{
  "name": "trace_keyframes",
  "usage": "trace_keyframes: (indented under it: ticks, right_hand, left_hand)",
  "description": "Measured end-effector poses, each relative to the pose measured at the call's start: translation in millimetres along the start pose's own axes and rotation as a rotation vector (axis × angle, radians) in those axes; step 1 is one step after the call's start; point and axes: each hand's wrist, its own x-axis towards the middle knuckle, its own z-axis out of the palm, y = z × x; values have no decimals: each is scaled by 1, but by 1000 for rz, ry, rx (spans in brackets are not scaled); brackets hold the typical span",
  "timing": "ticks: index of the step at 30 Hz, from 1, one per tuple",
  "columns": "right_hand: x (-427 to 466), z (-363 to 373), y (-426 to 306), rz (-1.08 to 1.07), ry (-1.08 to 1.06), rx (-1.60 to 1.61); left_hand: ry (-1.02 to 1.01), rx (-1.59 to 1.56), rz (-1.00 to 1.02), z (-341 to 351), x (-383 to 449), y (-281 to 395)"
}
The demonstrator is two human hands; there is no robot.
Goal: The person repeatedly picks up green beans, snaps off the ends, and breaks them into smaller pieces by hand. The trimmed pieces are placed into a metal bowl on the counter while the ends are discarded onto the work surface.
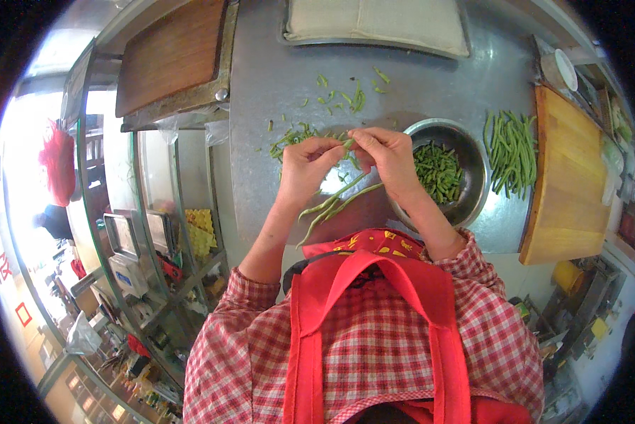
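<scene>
My left hand (312, 164) and my right hand (389, 156) meet over the steel table, fingertips pinching a green bean (349, 143) between them. Several long green beans (331, 205) trail from beneath my right hand towards my apron; whether its lower fingers hold them I cannot tell. Just right of that hand stands a round steel bowl (475, 199), partly filled with short pieces of green bean (438, 172). My right forearm covers part of its near rim. A heap of bean trimmings (296, 135) lies beyond my left hand, partly hidden by it.
Whole green beans (510, 153) lie in a bundle between the bowl and a wooden cutting board (569, 180). Loose scraps (357, 99) dot the steel table (275, 69). A cloth-covered tray (376, 24) sits at the far edge. A brown wooden board (171, 55) stands at far left.
</scene>
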Motion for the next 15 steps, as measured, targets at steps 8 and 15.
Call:
trace_keyframes:
  ticks: [8,15]
  right_hand:
    - [3,-8,5,-87,-47,-170]
    - [5,-8,15,-231,-37,-287]
  left_hand:
    - [42,323,339,5,7,11]
    - [29,329,338,8,7,13]
